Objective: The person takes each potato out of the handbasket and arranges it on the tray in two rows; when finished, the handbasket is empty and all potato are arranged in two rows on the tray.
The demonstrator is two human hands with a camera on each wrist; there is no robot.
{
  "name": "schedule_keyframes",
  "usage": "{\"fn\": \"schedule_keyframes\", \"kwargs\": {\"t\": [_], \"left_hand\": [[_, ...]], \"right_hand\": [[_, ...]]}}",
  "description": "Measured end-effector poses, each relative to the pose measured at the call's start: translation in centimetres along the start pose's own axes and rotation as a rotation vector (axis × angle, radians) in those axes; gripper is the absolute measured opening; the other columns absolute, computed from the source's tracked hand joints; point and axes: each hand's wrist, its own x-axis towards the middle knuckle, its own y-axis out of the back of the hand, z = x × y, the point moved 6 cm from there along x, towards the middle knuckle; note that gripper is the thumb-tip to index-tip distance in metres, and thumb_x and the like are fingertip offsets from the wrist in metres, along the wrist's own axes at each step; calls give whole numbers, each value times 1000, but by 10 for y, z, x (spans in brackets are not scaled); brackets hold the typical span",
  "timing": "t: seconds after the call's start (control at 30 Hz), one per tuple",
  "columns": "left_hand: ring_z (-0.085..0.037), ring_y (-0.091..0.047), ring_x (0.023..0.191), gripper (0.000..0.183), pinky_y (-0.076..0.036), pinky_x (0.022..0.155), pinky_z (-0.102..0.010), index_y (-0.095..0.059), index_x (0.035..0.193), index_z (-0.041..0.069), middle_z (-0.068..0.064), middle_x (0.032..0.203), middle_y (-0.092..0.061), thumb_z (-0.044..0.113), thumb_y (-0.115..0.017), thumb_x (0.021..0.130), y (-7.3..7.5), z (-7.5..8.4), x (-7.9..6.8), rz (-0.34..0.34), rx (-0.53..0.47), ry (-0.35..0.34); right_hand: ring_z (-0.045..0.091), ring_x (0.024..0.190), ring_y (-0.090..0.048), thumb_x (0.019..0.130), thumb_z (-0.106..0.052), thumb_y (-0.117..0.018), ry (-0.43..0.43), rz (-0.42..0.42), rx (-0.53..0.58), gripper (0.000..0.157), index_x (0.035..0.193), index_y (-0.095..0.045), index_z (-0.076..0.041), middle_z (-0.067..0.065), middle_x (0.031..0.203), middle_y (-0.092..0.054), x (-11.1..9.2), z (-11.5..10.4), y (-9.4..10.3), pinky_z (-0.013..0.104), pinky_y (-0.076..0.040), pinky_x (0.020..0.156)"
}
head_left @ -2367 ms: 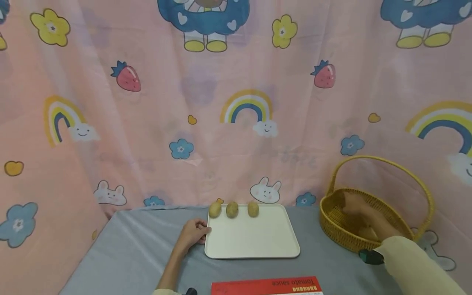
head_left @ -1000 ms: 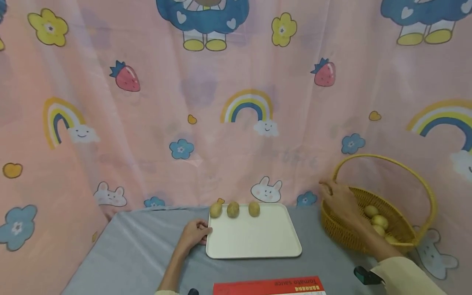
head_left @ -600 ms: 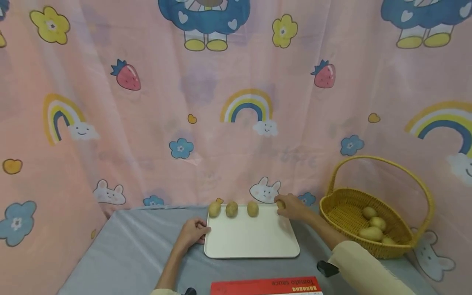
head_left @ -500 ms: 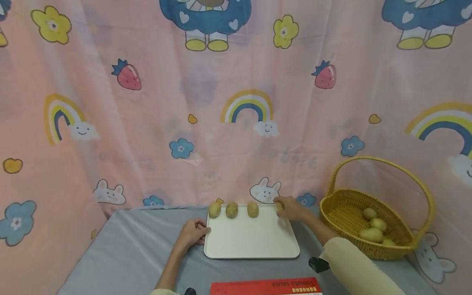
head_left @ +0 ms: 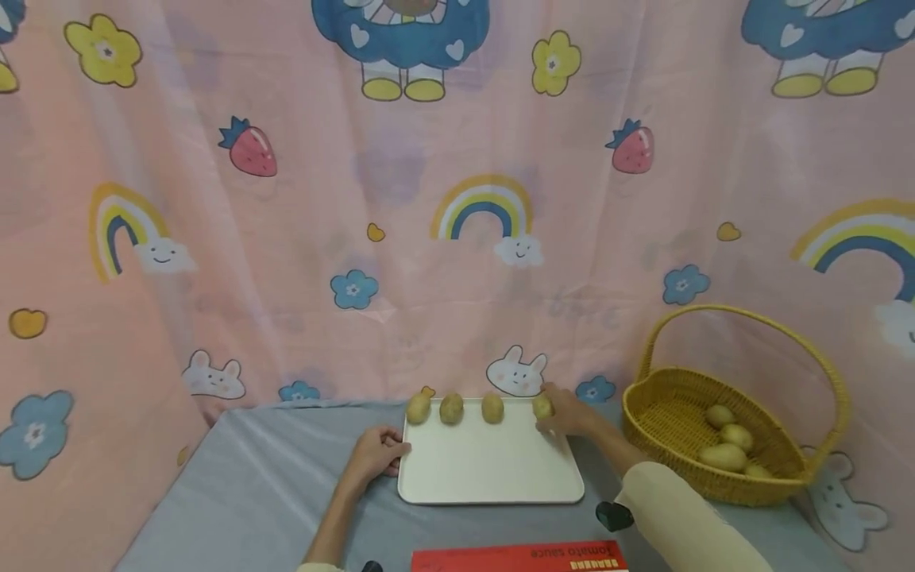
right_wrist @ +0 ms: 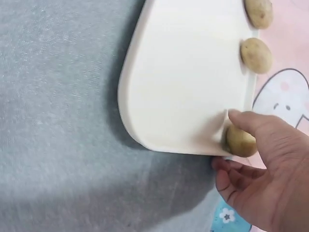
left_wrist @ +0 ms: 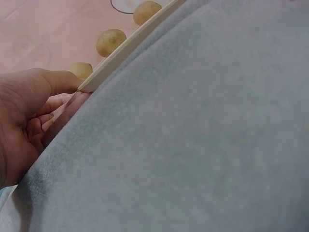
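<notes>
My left hand (head_left: pixel 375 451) pinches tray (head_left: pixel 489 469); my right hand (head_left: pixel 569 413), loosely spread, surrounds potato (head_left: pixel 542 407), basket (head_left: pixel 668 413) right of that hand.

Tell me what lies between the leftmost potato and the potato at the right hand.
The second potato and the third potato from the left, set apart along the far edge of the white tray, as the head view shows.

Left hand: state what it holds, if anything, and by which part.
The left hand pinches the white tray by its left rim, partway along that side.
</notes>
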Motion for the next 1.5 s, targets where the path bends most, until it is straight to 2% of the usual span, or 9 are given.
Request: {"fn": "schedule_keyframes", "kwargs": {"t": [0.17,0.23,0.43,0.67,0.83,1.0,1.17,1.3,1.5], "left_hand": [[-10,-63,62,24,-61,54,-26,-68,110,-5,-6,79,-66,10,-74,93,1,-1,-1,1,-2,7],[-10,-63,62,25,-61,54,-26,-68,110,-6,-6,79,-66,10,-74,93,1,-1,-2,-8,1,2],[-11,-64,63,25,-62,55,-27,-67,111,-6,-7,80,-66,10,-75,93,0,-1,-5,-12,6,9],[-12,-64,64,25,-62,55,-28,-67,111,-6,-9,83,-67,10,-75,93,3,2,-3,-2,-17,9],[-13,-65,66,27,-62,57,-28,-67,113,-6,-10,85,-67,11,-73,94,6,3,-4,-5,-21,9],[-13,-65,64,26,-62,55,-28,-67,112,-7,-9,82,-67,10,-74,93,5,1,-5,-6,-22,6],[-12,-65,65,27,-63,56,-28,-67,113,-6,-8,83,-67,11,-73,94,-1,0,-5,-32,-22,3],[-13,-65,65,25,-62,56,-28,-67,112,-5,-8,82,-66,12,-73,94,2,-2,-8,-8,-24,22],[-13,-65,67,26,-62,57,-28,-68,112,-3,-7,83,-66,15,-74,95,7,-4,-12,11,-29,31]], "right_hand": [[27,92,-61,86,-5,-79,64,4,-12,49,128,-58,9,19,108,-68,-1,-7,4,43,-56,81],[27,95,-61,87,-4,-79,42,7,-15,49,129,-58,7,19,112,-68,-1,-6,3,44,-56,84],[29,97,-62,87,-1,-78,-12,0,-19,57,137,-51,4,22,117,-66,2,0,-2,45,-57,85],[34,97,-60,81,-2,-81,12,10,12,75,144,-43,6,32,118,-60,0,-3,3,50,-57,84],[35,96,-54,85,-8,-80,49,47,20,68,143,-47,6,33,118,-48,-11,-22,19,49,-55,79],[33,94,-54,92,-14,-75,115,56,35,61,143,-48,6,35,124,-46,-37,-34,52,47,-56,77],[42,106,-62,99,-22,-70,60,53,-20,59,147,-48,3,38,138,-47,-73,-21,90,52,-60,84],[52,121,-60,98,-22,-71,119,70,-81,54,138,-54,10,35,136,-59,-96,-3,111,63,-56,94],[51,112,-65,95,-19,-72,58,-23,-181,52,130,-57,16,35,126,-65,-123,49,128,61,-59,89]]}}
